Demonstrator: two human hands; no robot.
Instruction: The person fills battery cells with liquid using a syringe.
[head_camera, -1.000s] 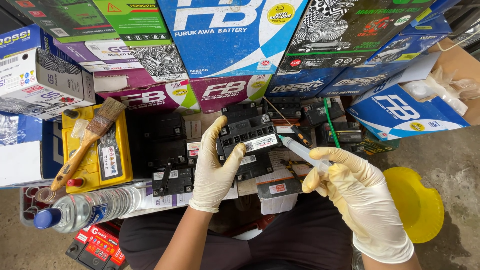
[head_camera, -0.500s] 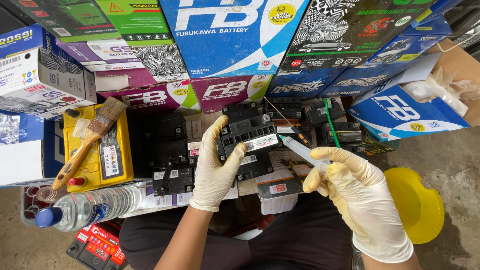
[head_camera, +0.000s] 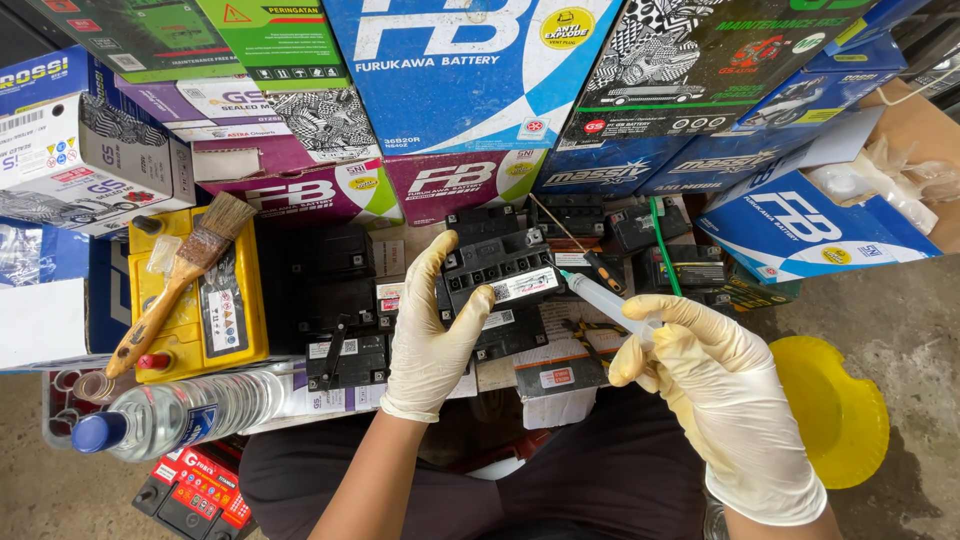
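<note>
Cardboard boxes (head_camera: 470, 70) in blue, purple and green stand stacked along the back, with a yellow battery (head_camera: 240, 300) at the left under a brush (head_camera: 180, 275). Several black batteries (head_camera: 330, 290) lie crowded on the counter (head_camera: 400, 265), and a clear bottle (head_camera: 180, 410) lies on its side at the near left edge.

Left hand (head_camera: 432, 335), gloved, wraps its grip around a small black battery (head_camera: 500, 285), lifted and tilted above the clutter. Right hand (head_camera: 715, 385), also gloved, closes its grip on a syringe (head_camera: 605, 300), whose tip sits just at the battery's right edge.

Judging from this, the main risks are these. Tilted as it is, the battery could slip in the smooth glove and drop onto those below. Any liquid pushed too fast might overflow or squirt past the opening, and I cannot tell which opening the tip meets. A spill would run onto the labels and paper beneath. The bottle could roll off if nudged.
</note>
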